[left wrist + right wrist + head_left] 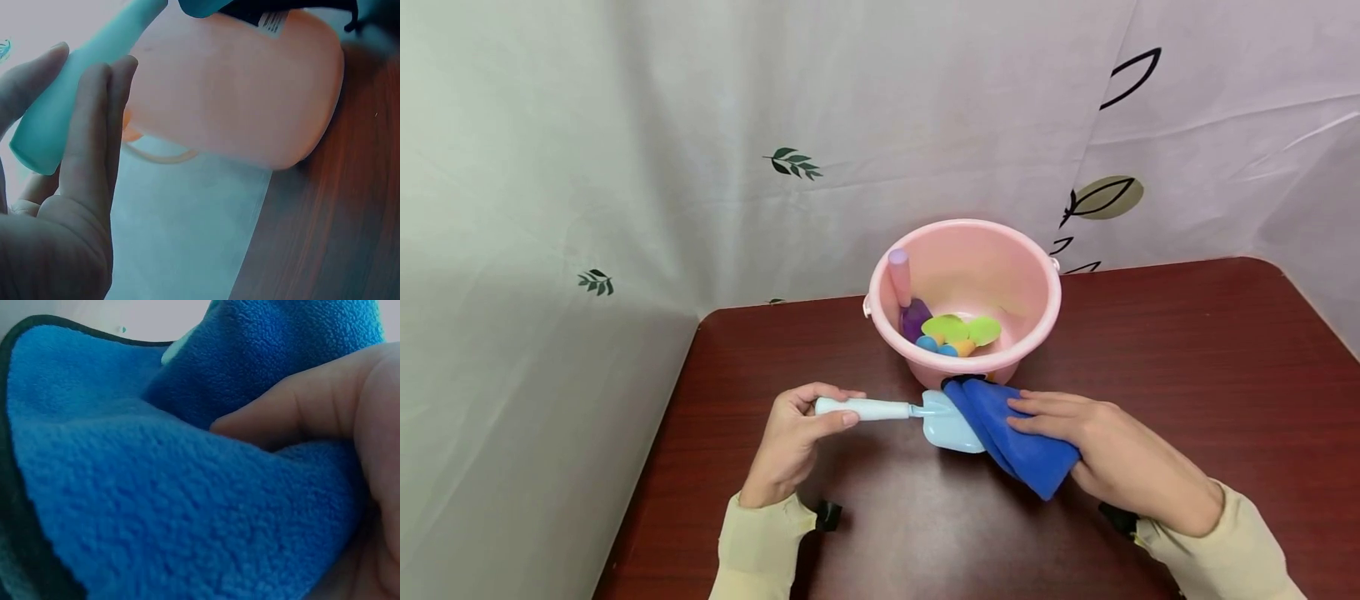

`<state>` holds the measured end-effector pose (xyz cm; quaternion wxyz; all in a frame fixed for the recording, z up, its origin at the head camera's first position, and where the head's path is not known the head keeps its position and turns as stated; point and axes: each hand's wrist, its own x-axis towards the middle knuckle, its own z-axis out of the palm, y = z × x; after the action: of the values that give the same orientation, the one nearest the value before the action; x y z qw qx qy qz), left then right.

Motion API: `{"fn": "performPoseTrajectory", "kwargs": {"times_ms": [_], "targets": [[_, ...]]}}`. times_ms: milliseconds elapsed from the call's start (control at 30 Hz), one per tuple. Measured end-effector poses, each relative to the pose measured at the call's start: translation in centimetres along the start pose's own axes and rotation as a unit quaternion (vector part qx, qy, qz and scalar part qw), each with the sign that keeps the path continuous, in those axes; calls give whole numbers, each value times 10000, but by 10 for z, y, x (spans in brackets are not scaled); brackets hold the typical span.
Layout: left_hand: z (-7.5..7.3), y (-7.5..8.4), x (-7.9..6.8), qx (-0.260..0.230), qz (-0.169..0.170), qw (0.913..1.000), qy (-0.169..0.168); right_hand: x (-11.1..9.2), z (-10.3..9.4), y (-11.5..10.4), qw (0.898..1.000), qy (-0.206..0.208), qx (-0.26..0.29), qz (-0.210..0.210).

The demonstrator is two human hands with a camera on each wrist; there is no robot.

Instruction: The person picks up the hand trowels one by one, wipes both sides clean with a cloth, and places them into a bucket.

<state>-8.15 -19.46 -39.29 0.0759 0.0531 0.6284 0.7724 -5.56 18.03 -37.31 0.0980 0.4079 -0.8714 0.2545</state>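
Note:
A light blue toy shovel [950, 427] is held level above the table, its pale handle [81, 87] between the thumb and fingers of my left hand [793, 437]. My right hand [1108, 446] grips a blue cloth [1018, 433] that is folded over the far end of the shovel blade. In the right wrist view the fluffy cloth [156, 506] with its dark edging fills most of the picture, and the thumb presses into a fold. The cloth hides part of the blade.
Behind the shovel stands a pink bucket [887, 329] with a purple shovel [915, 319], green pieces [983, 331] and blue-and-orange pieces [958, 348] inside. The dark red wooden table [1187, 358] meets a pale leaf-printed curtain [925, 108] at the back and left.

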Motion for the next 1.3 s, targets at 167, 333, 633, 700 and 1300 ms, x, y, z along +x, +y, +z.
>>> {"fn": "performPoseTrajectory", "kwargs": {"times_ms": [167,333,633,700,1300], "targets": [[-9,1,1,-35,20,9999,100,-1,-2,2,9997,-36,-236,73],[-13,1,1,133,-25,9998,138,-3,-5,2,9989,-26,-443,121],[-20,17,-4,568,-17,9970,534,-12,-16,3,9972,94,-573,479],[-24,26,-6,743,73,9955,587,-13,-18,4,9966,74,-603,556],[-8,151,3,966,1003,9885,588,-26,-35,11,9957,198,-771,480]]}}
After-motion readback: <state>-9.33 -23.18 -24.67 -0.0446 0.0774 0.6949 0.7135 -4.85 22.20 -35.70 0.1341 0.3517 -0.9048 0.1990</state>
